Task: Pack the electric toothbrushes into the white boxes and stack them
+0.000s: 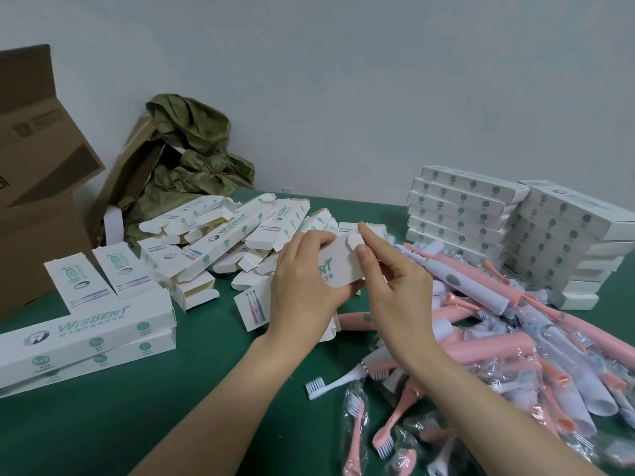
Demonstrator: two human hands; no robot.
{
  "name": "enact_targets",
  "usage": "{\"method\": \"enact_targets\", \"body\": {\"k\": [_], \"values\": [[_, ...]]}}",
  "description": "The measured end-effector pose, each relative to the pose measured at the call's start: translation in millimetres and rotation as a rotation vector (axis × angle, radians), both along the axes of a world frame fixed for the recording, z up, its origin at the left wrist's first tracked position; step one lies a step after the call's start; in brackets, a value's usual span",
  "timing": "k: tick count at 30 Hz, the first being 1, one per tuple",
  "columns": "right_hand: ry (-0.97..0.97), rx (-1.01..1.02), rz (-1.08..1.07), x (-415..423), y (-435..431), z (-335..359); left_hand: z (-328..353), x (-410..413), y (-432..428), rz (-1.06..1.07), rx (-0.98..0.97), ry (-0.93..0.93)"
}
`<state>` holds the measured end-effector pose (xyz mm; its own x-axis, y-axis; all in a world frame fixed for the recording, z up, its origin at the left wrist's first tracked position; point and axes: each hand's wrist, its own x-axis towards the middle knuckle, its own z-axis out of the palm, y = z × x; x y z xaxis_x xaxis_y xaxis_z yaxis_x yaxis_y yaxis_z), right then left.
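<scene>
My left hand (302, 280) grips a long white toothbrush box (338, 269) from the left side, holding it above the green table (137, 424). My right hand (391, 286) pinches the small end flap of that box with thumb and forefinger. A heap of pink electric toothbrushes (488, 341) and wrapped brush heads lies to the right. One pink toothbrush (357, 319) lies partly under my hands. Closed white boxes stand in two stacks (460, 214) at the back right.
A jumble of open empty white boxes (226, 238) covers the middle left. Two closed boxes (86, 341) lie stacked at the front left. Brown cardboard cartons (37, 187) and crumpled green paper (192, 159) stand at the back left against the wall.
</scene>
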<state>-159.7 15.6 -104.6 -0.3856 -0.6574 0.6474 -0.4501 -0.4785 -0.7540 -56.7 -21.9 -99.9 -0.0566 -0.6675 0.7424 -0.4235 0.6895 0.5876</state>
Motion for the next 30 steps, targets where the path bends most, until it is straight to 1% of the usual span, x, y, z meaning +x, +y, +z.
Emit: {"method": "enact_targets", "body": {"k": [4,7,10,17,19,22,24,26,28,30], "values": [[-0.040,-0.012,-0.031,-1,-2,1,0,-2,1,-0.001,-0.013,-0.016],[-0.040,-0.050,-0.012,-1,0,8,-1,-2,0,-0.004,-0.023,-0.028],[-0.082,-0.054,0.016,-2,-2,9,0,-1,1,-0.005,-0.036,-0.021],[-0.049,-0.053,-0.016,1,0,8,2,0,3,-0.013,-0.025,-0.007],[-0.007,-0.044,-0.044,3,1,5,2,-1,4,-0.018,-0.022,0.007],[0.156,-0.061,-0.098,8,4,-1,1,-1,4,-0.041,-0.020,0.049],[0.276,-0.068,-0.096,11,6,-4,-1,-1,3,-0.046,-0.029,0.064],[0.348,-0.045,-0.066,10,6,-3,-2,-1,2,-0.030,-0.036,0.079],[0.308,-0.001,-0.006,6,8,1,3,-1,3,-0.014,-0.072,0.068],[0.146,-0.028,0.021,1,10,7,13,-1,6,0.015,-0.197,-0.037]]}}
